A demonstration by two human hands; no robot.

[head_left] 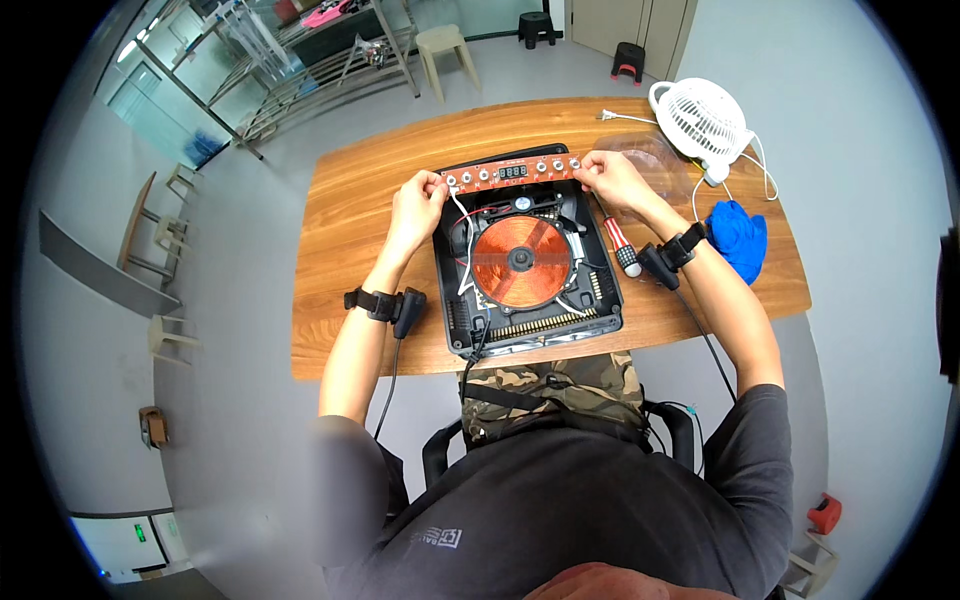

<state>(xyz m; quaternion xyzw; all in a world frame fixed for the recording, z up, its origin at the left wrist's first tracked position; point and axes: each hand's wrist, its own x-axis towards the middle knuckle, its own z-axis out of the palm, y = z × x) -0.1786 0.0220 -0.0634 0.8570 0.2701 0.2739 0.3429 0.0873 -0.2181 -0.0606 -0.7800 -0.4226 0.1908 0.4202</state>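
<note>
A long orange-brown control circuit board (513, 172) with a small digit display and several round buttons spans the space between my hands. My left hand (418, 208) pinches its left end, and my right hand (612, 181) pinches the right end. Beneath it lies the black housing of an induction cooker (612, 300), its top off. A round copper coil (521, 262) sits in the middle of that housing. From the board's left end a white cable (466, 235) runs down beside the coil. Part of a small black fan (522, 204) shows just below the board.
A screwdriver (622, 250) with a red, white and black handle lies right of the housing. Farther right are a white fan (702, 122), a clear plastic sheet (655, 165) and a blue cloth (738, 240). All rest on the wooden table (365, 210). Stools stand beyond it.
</note>
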